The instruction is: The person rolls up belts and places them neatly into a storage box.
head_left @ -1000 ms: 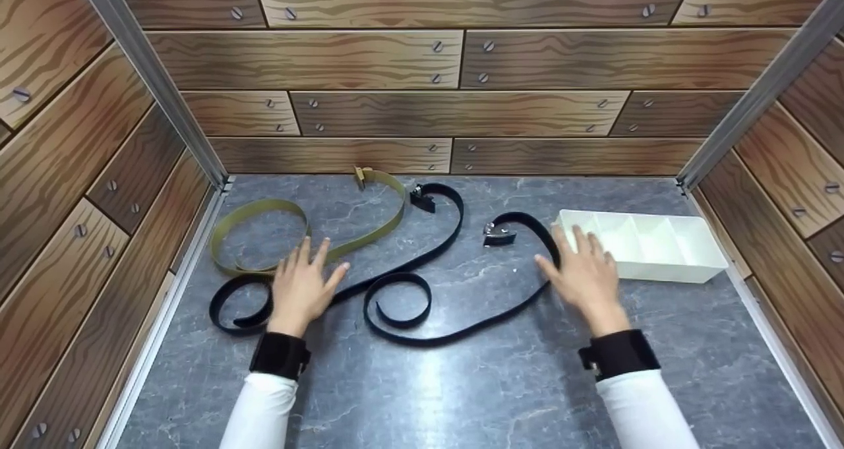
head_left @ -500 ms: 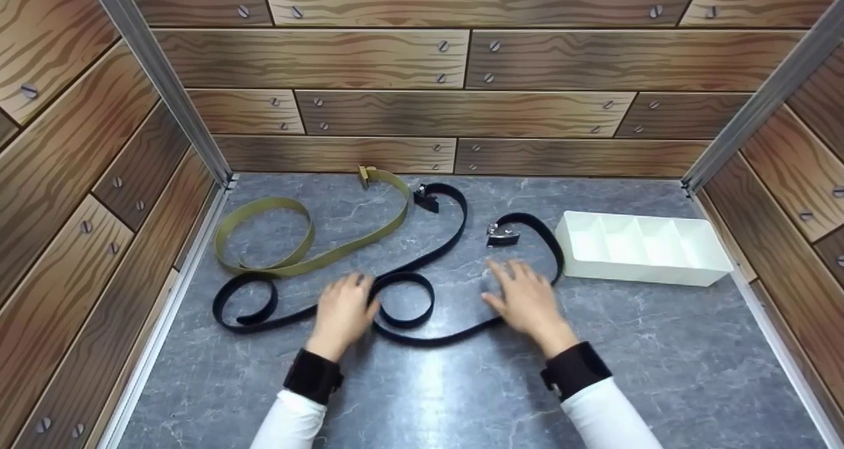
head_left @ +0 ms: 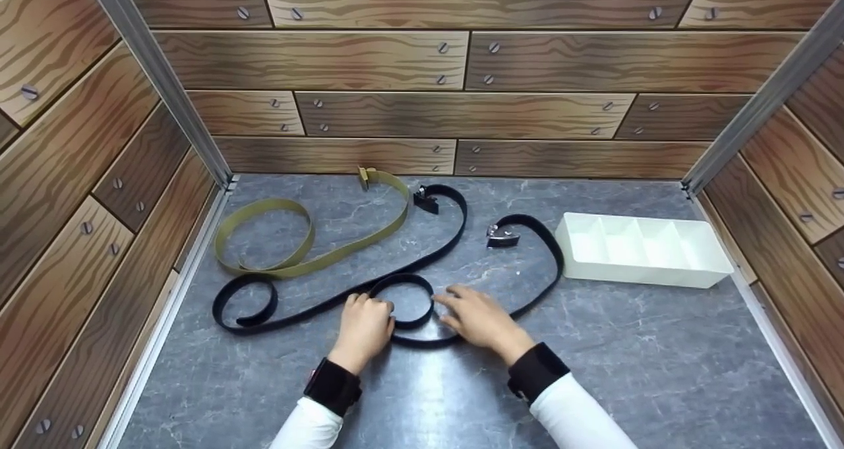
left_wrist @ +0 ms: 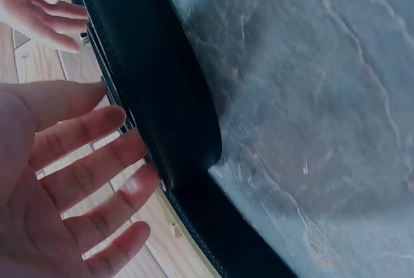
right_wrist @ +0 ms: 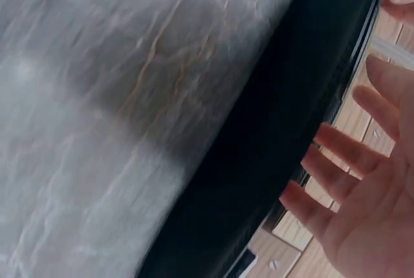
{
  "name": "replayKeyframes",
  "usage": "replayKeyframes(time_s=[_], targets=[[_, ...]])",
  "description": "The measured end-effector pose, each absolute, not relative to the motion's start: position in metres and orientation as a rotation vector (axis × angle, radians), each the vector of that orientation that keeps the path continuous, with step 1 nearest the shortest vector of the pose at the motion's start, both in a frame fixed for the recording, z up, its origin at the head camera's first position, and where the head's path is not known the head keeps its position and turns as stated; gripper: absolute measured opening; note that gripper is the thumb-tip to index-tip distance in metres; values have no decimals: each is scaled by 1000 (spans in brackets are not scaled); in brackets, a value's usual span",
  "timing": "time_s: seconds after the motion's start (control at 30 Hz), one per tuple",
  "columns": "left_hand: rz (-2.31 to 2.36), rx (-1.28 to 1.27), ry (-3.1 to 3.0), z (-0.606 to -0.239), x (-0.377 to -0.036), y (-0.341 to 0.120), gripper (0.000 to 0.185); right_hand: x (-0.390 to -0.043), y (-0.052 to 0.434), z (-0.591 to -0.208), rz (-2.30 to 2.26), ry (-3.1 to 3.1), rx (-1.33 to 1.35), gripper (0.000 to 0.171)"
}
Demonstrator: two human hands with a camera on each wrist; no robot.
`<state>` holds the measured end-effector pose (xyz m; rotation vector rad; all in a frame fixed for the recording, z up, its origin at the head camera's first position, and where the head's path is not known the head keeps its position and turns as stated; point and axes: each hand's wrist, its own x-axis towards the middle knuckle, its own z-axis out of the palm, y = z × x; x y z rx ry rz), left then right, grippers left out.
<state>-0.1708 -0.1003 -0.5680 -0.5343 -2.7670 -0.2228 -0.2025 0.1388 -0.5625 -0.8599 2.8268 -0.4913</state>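
Observation:
The nearer black belt (head_left: 422, 343) stands on its edge on the grey marbled surface, its tail end coiled and its silver buckle (head_left: 501, 237) farther back to the right. At the coil's left side is my left hand (head_left: 364, 329); the left wrist view shows its fingers spread, fingertips right at the belt's band (left_wrist: 171, 84). My right hand (head_left: 480, 317) reaches over the belt from the right, fingers loosely extended toward the coil's right side. In the right wrist view, its fingertips overlap the edge of the black band (right_wrist: 259, 123).
A second black belt (head_left: 323, 309) with a small coil runs behind and to the left. Beyond it lies an olive belt (head_left: 353, 246). A white tray (head_left: 646, 272) with several compartments stands at right. Wood-patterned walls (head_left: 369, 60) enclose the back and sides.
Both hands have moved inward and nearer to the body, the left going right and the right going left, to either side of the nearer black belt's coil. The belts and tray stay in place.

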Motion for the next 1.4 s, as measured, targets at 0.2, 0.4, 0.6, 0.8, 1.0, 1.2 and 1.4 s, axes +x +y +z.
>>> replayKeyframes(time_s=[0.2, 0.4, 0.6, 0.8, 1.0, 1.2, 1.4], targets=[[-261, -547, -2822, -569, -172, -95, 13, -203, 131, -563, -536, 2818, -952, 41], [-461, -528, -2881, -572, -178, -88, 12, -205, 128, -562, -601, 2826, -1014, 32], [-679, -505, -2933, -574, -186, -82, 24, -204, 129, -562, -647, 2792, -993, 29], [-706, -453, -2971, -575, -191, -76, 20, -201, 131, -561, -702, 2761, -956, 32], [-611, -317, -2947, -575, -195, -65, 19, -198, 136, -562, -706, 2755, -918, 46], [-646, -131, -2899, -573, -200, -56, 23, -192, 139, -562, -663, 2747, -882, 67], [-811, 50, -2919, -569, -201, -54, 23, -189, 137, -563, -632, 2762, -899, 65]])
